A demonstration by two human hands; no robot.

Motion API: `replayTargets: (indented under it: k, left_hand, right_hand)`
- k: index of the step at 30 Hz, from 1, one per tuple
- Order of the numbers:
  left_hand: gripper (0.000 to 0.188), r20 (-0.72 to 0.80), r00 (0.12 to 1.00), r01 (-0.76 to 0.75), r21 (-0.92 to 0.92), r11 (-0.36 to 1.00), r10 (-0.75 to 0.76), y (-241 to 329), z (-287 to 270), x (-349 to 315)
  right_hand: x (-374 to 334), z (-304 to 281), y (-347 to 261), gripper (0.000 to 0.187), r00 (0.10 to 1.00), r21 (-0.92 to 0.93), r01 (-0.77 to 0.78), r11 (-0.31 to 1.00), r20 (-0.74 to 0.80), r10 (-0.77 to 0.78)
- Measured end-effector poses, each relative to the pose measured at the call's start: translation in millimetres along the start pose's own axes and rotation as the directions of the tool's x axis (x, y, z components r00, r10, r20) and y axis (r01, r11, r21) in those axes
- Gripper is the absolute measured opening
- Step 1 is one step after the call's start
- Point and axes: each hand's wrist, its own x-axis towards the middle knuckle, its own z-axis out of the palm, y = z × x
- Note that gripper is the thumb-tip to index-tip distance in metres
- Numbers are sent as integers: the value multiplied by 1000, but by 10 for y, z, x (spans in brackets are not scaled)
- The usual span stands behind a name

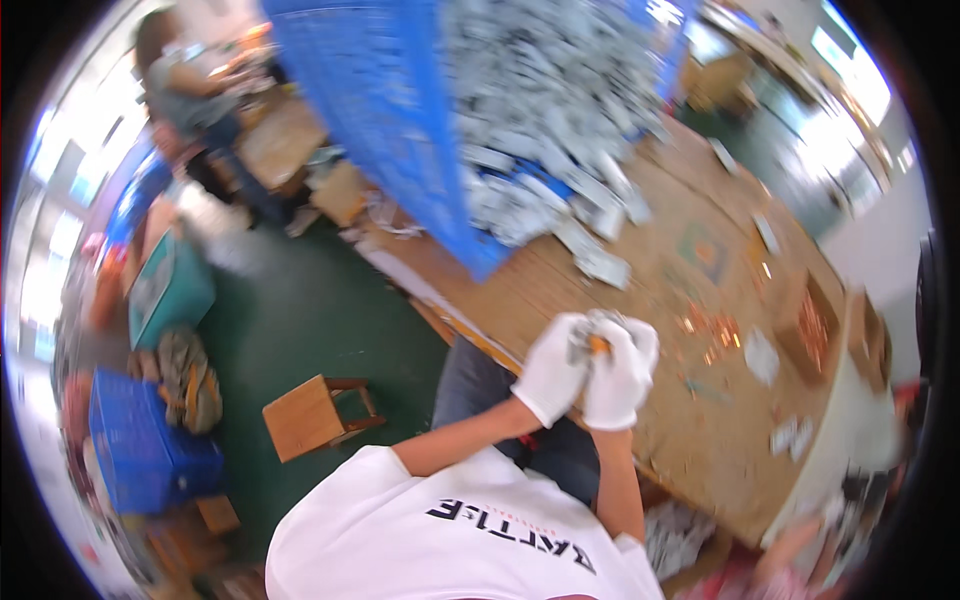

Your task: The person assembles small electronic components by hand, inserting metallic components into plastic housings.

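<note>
Drop + mix-up risk, hands close in

A small part [599, 345], grey w/ an orange bit, is held betw. the gloved L hand [556, 364] and the gloved R hand [620, 378], approx. over the near edge of the table [690, 420]. Both hands are curled in tight on it; exact finger placement can't be told, as most of the part is hidden. If the grip is loosened, the part could be lost to the lap [468, 385] or the green floor [310, 295], since the edge is so near; feel may also be dulled by glove fabric. Pale pieces [540, 110] are heaped in blue sheeting [370, 100]; if it's bumped, more could be spilled. Copper-coloured bits [712, 330], scattered to the R, could be swept up or mixed in by a careless reach.
</note>
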Motion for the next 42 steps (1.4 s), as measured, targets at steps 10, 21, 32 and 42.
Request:
replayTargets:
  k: [10,21,32,42]
  left_hand:
    - [34,83,996,10,324,946,-39,-53,-171,-458]
    - [29,238,962,30,406,914,-137,-108,-311,-811]
    - [31,476,814,-31,608,794,-333,-12,-461,-935]
    - [29,586,630,-16,666,746,-510,164,-544,-893]
  right_hand:
    - [-241,-135,129,35,800,364,-556,747,479,362]
    - [-897,-197,274,19,698,340,-688,641,554,454]
    - [-1245,-344,147,15,642,213,-661,719,656,397]
    - [-1297,-447,80,45,456,181,-806,563,796,398]
